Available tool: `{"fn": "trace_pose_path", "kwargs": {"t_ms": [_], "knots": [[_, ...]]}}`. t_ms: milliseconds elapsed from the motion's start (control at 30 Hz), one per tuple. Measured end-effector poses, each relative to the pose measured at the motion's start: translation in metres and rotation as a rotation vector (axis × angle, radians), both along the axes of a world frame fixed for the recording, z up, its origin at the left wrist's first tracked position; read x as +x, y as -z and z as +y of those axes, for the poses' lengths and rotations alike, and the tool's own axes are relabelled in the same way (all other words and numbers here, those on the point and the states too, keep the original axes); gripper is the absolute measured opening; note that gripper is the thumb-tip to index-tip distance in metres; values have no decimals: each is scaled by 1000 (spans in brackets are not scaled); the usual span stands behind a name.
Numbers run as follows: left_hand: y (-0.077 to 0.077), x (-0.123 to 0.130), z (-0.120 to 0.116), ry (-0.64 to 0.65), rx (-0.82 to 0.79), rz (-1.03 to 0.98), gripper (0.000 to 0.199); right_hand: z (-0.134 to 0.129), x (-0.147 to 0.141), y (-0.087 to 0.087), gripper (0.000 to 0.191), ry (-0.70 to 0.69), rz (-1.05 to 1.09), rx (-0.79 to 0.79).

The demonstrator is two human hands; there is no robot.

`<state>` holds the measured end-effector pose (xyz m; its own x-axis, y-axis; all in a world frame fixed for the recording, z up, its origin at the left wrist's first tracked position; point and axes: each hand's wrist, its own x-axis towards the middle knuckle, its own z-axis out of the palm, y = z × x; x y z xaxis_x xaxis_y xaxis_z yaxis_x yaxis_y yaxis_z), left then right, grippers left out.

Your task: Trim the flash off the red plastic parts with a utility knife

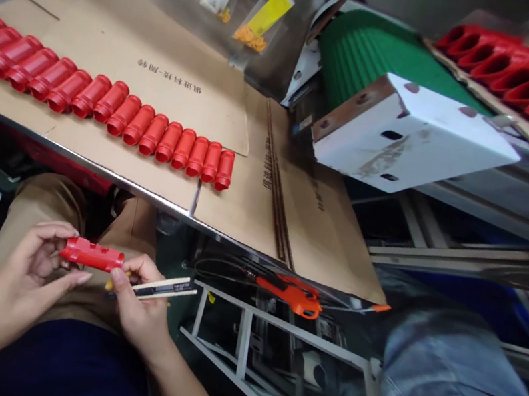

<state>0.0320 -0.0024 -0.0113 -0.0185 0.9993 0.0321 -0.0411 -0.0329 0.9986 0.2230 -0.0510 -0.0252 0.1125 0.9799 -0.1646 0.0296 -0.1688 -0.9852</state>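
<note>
Above my lap, a red plastic tube (95,255) with small openings lies sideways between my two hands. My left hand (37,265) has its fingers curled round the tube's left end, the thumb stretched beneath it. The fingertips of my right hand (140,302) touch the tube's right end, and the same hand grips a slim tool (165,289) with pale edges and a dark middle. A small yellow piece (119,278) shows by the right thumb. Beyond my hands, a long row of similar red tubes (139,125) lies side by side on cardboard.
Cardboard (164,188) covers the metal-edged table. Small bags with yellow parts (264,19) lie at the back. A green belt (364,52) with a white bracket (406,137) stands right. An orange-handled tool (291,295) hangs below the edge. Another person's denim-covered leg (448,371) is at right.
</note>
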Motion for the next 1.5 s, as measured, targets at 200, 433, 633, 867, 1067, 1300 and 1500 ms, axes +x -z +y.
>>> {"fn": "trace_pose_path", "kwargs": {"t_ms": [200, 433, 633, 867, 1067, 1300, 1500], "knots": [[4, 10, 8, -135, -105, -24, 21, -1, -9, -6, 34, -77, -158, 98], [-8, 11, 10, -151, -64, 114, 35, 0, -8, -10, 27, -75, -260, 145], [-14, 11, 10, -163, -226, -86, 29, 1, -10, -12, 25, -34, -221, 206], [-12, 17, 9, -39, -531, -330, 64, 8, -8, -17, 21, -185, -348, 405], [-12, -11, 20, 53, -606, -418, 65, 17, 20, -41, 22, -241, -329, 554], [-11, -15, 15, 71, -596, -417, 53, 17, 12, -32, 38, -244, -199, 691], [-12, -13, 14, 66, -606, -409, 58, 17, 11, -29, 36, -296, -213, 678]]}}
